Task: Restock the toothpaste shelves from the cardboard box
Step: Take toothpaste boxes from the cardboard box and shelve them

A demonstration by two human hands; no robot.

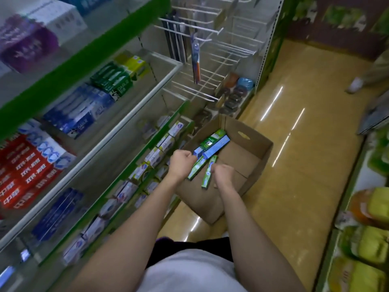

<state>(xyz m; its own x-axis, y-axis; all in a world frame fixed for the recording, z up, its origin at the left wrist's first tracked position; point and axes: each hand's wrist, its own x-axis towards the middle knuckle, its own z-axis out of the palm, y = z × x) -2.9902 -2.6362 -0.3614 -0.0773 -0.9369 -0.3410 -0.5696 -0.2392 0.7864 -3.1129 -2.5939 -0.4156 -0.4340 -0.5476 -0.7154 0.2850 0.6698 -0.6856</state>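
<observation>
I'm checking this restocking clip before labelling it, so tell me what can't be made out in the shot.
- Head view: fingertips of the left hand and right hand are curled under, so their grip on the toothpaste cartons is unclear.
- Near inside of the cardboard box is hidden by both forearms.
- Print on the red cartons is motion-blurred.
- Items on the bottom shelf are blurred and partly behind its rail.
- Yellow packs are cut off by the right edge.

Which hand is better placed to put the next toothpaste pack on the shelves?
Probably the left hand. It is over the cardboard box on the side nearest the shelves, beside the blue pack. The right hand, on a green pack, is farther from them.
</observation>
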